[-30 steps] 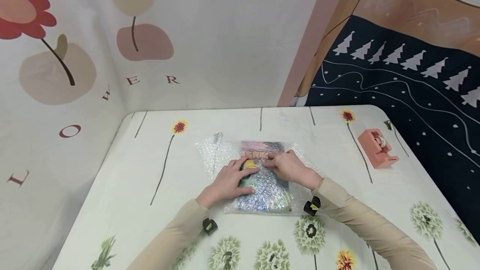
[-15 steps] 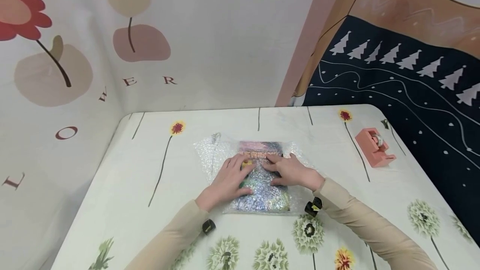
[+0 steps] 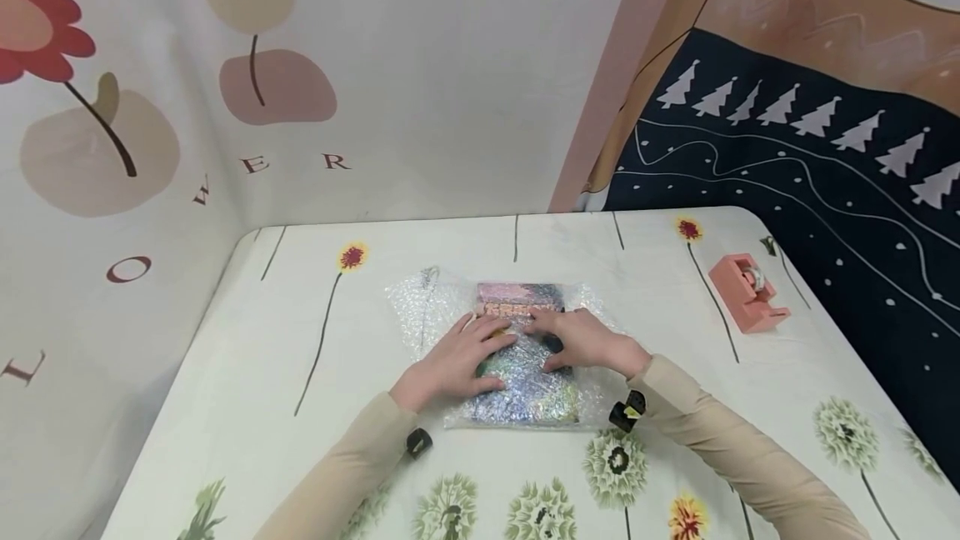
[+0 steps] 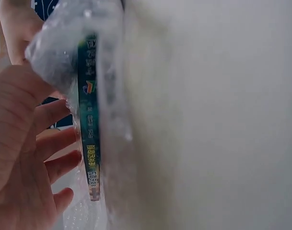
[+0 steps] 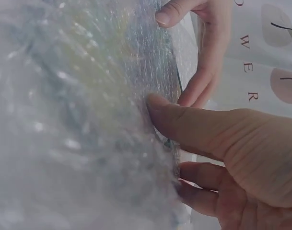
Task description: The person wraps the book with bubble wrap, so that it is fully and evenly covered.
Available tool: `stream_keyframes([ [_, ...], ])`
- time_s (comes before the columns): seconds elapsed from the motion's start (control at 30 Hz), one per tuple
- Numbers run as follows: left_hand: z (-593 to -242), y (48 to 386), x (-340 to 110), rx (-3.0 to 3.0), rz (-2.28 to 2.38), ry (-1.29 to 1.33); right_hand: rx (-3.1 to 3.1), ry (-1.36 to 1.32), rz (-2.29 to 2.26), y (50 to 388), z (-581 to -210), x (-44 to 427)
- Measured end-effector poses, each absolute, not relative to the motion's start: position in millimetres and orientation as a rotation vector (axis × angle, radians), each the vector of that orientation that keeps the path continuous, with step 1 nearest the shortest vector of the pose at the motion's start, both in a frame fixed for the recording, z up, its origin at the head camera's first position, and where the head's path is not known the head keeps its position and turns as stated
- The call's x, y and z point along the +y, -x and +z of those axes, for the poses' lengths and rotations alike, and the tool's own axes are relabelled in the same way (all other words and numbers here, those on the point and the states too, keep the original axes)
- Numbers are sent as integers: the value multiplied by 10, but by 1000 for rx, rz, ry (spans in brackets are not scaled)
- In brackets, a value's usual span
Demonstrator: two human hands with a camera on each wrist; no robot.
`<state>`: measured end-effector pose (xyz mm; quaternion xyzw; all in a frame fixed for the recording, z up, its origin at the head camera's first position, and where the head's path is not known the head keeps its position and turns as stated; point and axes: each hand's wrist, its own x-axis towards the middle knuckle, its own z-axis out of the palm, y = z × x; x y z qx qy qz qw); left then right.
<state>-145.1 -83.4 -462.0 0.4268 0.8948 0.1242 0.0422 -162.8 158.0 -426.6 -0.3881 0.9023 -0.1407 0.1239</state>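
Observation:
A colourful book (image 3: pixel 525 398) lies flat at mid-table inside clear bubble wrap (image 3: pixel 408 307). My left hand (image 3: pixel 453 361) rests on its left part, fingers spread over the wrap. On the upper right part, my right hand (image 3: pixel 588 340) touches the wrap with bent, parted fingers. The left wrist view shows the book's dark green spine (image 4: pixel 89 115) through the plastic, beside the fingers of my left hand (image 4: pixel 28 148). In the right wrist view, the thumb of my right hand (image 5: pixel 232 158) presses on the bubble wrap (image 5: pixel 88 143).
A pink tape dispenser (image 3: pixel 746 294) stands at the right of the table, with a roll of tape in it. The table (image 3: pixel 247 373) has a flower-printed cloth. Printed curtains hang behind it and at its left and right.
My right hand's fingers have spread from a closer bunch and shifted slightly over the wrap. My left hand has stayed nearly in place, and the book lies as before.

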Motion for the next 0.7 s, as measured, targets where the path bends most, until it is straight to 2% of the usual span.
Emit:
stream_keyframes([
  [0.2,-4609,1475,-833,2729,357,-1279,2627,1032,-420,1617,-4348,1582],
  [0.47,-4603,1477,-822,2706,384,-1255,2598,1082,-651,1484,-4231,1797],
  [0.7,-4602,1477,-823,2719,374,-1260,2755,833,-737,1263,-4134,2242],
])
